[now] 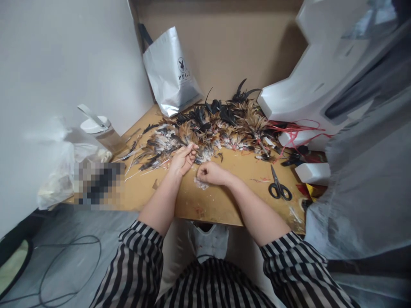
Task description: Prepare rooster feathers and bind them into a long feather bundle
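On wooden table, left hand fingers pinching brown-black feathers, right hand closed on fluff

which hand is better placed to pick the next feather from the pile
Left, probably: the left hand already touches the edge of the feather pile, while the right hand rests closed on the table, nearer the body.

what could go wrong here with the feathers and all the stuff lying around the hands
1. The feather pile is loose and spreads toward the table's front edge; a sweep of the left hand or a draught might scatter feathers onto the floor.
2. The scissors lie close to the right hand and its forearm; a sideways reach could knock or catch them.
3. The red strings run into the feathers and might tangle with them.
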The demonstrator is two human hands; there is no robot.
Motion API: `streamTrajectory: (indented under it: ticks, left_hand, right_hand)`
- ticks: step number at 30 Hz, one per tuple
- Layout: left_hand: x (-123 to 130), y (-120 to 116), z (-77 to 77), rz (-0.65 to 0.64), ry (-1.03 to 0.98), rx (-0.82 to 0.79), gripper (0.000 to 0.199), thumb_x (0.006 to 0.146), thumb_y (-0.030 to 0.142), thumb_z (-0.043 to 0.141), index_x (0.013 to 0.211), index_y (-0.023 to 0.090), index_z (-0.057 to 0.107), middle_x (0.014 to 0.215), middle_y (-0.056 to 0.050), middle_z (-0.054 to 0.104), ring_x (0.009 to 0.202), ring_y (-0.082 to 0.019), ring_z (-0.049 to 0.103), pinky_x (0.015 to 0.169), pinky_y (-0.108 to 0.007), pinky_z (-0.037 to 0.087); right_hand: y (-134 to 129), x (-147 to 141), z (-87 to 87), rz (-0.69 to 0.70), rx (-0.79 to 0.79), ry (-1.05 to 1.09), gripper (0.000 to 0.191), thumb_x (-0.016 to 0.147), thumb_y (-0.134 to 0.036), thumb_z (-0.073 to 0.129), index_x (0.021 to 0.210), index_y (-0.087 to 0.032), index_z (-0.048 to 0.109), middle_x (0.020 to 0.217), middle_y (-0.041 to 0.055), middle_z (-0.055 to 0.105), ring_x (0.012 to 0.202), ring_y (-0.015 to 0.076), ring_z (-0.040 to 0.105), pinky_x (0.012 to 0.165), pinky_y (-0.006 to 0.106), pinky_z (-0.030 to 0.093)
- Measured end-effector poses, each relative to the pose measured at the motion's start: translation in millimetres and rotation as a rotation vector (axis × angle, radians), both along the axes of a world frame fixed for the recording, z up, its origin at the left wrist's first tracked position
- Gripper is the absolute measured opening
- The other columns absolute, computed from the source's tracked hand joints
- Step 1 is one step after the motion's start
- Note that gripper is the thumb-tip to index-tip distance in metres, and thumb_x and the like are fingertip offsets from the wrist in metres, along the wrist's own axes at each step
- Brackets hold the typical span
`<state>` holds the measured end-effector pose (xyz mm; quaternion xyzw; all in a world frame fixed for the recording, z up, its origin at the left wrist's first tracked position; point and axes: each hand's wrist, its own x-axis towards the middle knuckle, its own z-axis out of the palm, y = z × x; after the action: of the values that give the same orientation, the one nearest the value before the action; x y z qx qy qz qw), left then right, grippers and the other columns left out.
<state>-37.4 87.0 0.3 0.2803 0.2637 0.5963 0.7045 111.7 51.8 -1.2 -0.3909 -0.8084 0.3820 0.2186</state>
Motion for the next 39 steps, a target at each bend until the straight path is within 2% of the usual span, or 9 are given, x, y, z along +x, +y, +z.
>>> streamTrajectory:
  ticks: [5, 10, 15, 19, 22, 26, 39]
  left_hand:
    - [-1, 0, 0.8, 0.007, -0.012, -0.007, 0.008, 0.072, 0.012, 0.065, 0.078, 0.012, 0.061, 0.075, -0.002, 0.064, 0.054, -0.002, 0.053, 0.043, -0.01, 0.038]
    - [4, -3, 0.0, -0.042, 0.069, -0.002, 0.007, 0.071, 0.012, 0.065, 0.077, 0.01, 0.061, 0.084, -0.006, 0.068, 0.06, -0.005, 0.057, 0.047, -0.012, 0.042]
    - [9, -7, -5.6, -0.135, 0.177, 0.015, 0.013, 0.067, 0.014, 0.069, 0.063, 0.01, 0.058, 0.091, -0.01, 0.069, 0.07, -0.01, 0.062, 0.056, -0.017, 0.047]
    - [11, -6, -11.3, -0.175, 0.249, 0.039, 0.015, 0.064, 0.018, 0.073, 0.065, 0.01, 0.061, 0.086, -0.01, 0.069, 0.073, -0.011, 0.063, 0.062, -0.018, 0.048]
    - [13, -4, -14.7, -0.148, 0.318, 0.042, 0.017, 0.061, 0.02, 0.075, 0.068, 0.009, 0.063, 0.077, -0.008, 0.069, 0.065, -0.009, 0.061, 0.06, -0.017, 0.046]
    - [15, -3, -16.5, -0.086, 0.368, 0.029, 0.021, 0.056, 0.022, 0.078, 0.061, 0.01, 0.061, 0.068, -0.005, 0.066, 0.055, -0.006, 0.056, 0.055, -0.016, 0.043]
    - [17, -2, -16.2, -0.06, 0.414, 0.055, 0.025, 0.054, 0.025, 0.079, 0.059, 0.009, 0.06, 0.06, -0.005, 0.064, 0.055, -0.007, 0.056, 0.054, -0.017, 0.041]
  right_hand:
    - [3, 10, 10.2, -0.312, -0.134, 0.352, 0.019, 0.063, -0.031, 0.061, 0.067, -0.012, 0.062, 0.057, -0.0015, 0.057, 0.051, 0.0082, 0.045, 0.052, 0.021, 0.035]
    - [14, 18, 5.3, -0.564, -0.242, 0.633, 0.023, 0.057, -0.034, 0.067, 0.066, -0.013, 0.063, 0.055, -0.0028, 0.057, 0.049, 0.0073, 0.043, 0.053, 0.022, 0.035]
    - [20, 19, -3.3, -0.558, -0.342, 0.766, 0.025, 0.054, -0.035, 0.071, 0.066, -0.014, 0.064, 0.052, -0.0018, 0.059, 0.047, 0.0079, 0.045, 0.051, 0.022, 0.034]
    - [19, 16, -4.3, -0.551, -0.389, 0.793, 0.023, 0.052, -0.032, 0.071, 0.066, -0.015, 0.065, 0.055, -0.0007, 0.062, 0.047, 0.0083, 0.047, 0.051, 0.022, 0.036]
    - [18, 15, -4.2, -0.573, -0.337, 0.736, 0.02, 0.055, -0.032, 0.069, 0.064, -0.015, 0.065, 0.052, -0.0013, 0.061, 0.045, 0.0079, 0.045, 0.051, 0.023, 0.036]
    - [18, 13, -5.5, -0.596, -0.224, 0.651, 0.017, 0.056, -0.03, 0.067, 0.064, -0.015, 0.065, 0.053, -0.002, 0.06, 0.047, 0.008, 0.046, 0.052, 0.022, 0.036]
    - [21, 13, -7.0, -0.629, -0.103, 0.637, 0.02, 0.058, -0.03, 0.065, 0.07, -0.014, 0.065, 0.064, 0.0003, 0.063, 0.056, 0.0105, 0.052, 0.06, 0.025, 0.042]
